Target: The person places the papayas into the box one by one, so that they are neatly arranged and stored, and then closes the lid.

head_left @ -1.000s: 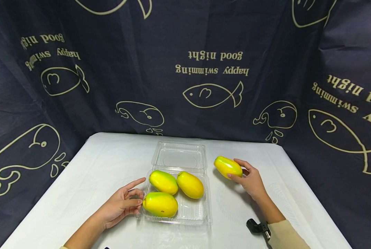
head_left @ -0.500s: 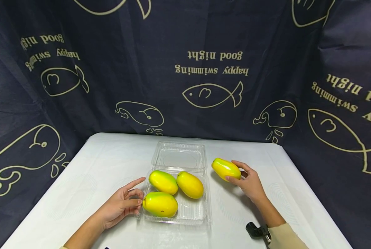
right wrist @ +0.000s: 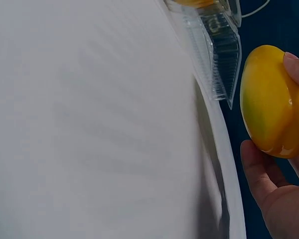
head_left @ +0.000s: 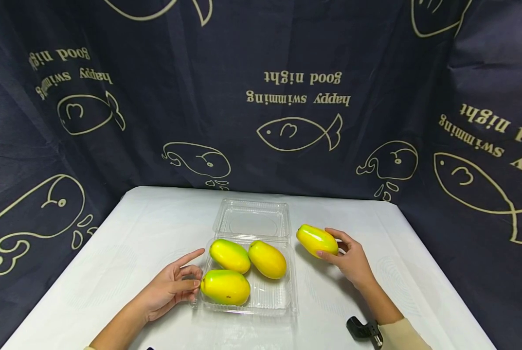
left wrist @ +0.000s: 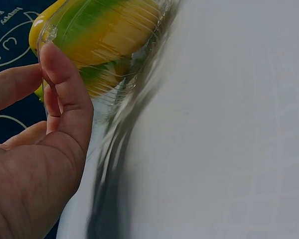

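My right hand [head_left: 352,258] grips a glossy yellow-green mango [head_left: 316,240] between thumb and fingers, above the table and to the right of the clear plastic container [head_left: 269,302]. The container's hinged lid [head_left: 254,221] lies folded back, away from me. Inside its base lie a front mango [head_left: 225,288], a back-left mango [head_left: 230,256] and a back-right mango [head_left: 267,260]. With thumb and finger my left hand [head_left: 173,287] pinches the container's left rim, its index finger stretched out. The left wrist view shows this pinch at the rim, close to the green-and-yellow front mango [left wrist: 104,30].
The white-covered table [head_left: 112,272] carries the container. A dark curtain [head_left: 296,170] with fish and whale drawings hangs behind it and at both sides. On my right wrist sits a black device [head_left: 360,328].
My right hand has shifted slightly left and nearer to me with the mango, towards the container. The left hand and the three mangoes in the container have stayed put.
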A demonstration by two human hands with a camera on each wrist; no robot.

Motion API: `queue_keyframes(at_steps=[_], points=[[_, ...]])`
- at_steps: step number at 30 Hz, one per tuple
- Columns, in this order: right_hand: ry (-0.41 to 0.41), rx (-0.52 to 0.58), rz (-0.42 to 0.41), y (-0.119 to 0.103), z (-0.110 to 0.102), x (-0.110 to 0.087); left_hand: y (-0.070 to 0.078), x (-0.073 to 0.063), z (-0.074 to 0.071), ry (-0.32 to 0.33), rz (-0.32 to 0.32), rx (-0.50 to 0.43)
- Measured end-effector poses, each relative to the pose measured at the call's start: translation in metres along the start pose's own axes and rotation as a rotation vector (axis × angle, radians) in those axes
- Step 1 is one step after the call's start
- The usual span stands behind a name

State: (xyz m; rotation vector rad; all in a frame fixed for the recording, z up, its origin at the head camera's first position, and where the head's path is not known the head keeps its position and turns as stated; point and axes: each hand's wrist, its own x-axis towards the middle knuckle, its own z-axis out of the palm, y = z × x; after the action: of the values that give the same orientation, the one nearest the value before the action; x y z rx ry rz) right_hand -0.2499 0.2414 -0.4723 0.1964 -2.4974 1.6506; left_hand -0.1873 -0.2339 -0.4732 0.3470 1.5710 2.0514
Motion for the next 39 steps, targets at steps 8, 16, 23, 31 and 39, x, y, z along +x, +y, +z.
queue_keyframes(at_steps=[8, 16, 23, 31, 39], points=[[-0.009, 0.033, -0.019, -0.001, 0.003, -0.003, 0.0, 0.0, -0.001, -0.012, 0.007, -0.009], [-0.011, 0.045, -0.043, -0.002, 0.005, -0.007, -0.001, 0.001, -0.001, -0.002, 0.006, 0.002], [-0.02, 0.03, -0.05, -0.006, 0.006, -0.011, -0.001, 0.001, -0.001, 0.013, 0.005, 0.021], [-0.013, 0.043, -0.068, -0.011, 0.007, -0.016, 0.001, 0.001, 0.0, 0.018, 0.002, 0.031], [-0.02, 0.074, -0.069, -0.013, 0.007, -0.02, 0.001, 0.001, 0.0, 0.023, 0.002, 0.025]])
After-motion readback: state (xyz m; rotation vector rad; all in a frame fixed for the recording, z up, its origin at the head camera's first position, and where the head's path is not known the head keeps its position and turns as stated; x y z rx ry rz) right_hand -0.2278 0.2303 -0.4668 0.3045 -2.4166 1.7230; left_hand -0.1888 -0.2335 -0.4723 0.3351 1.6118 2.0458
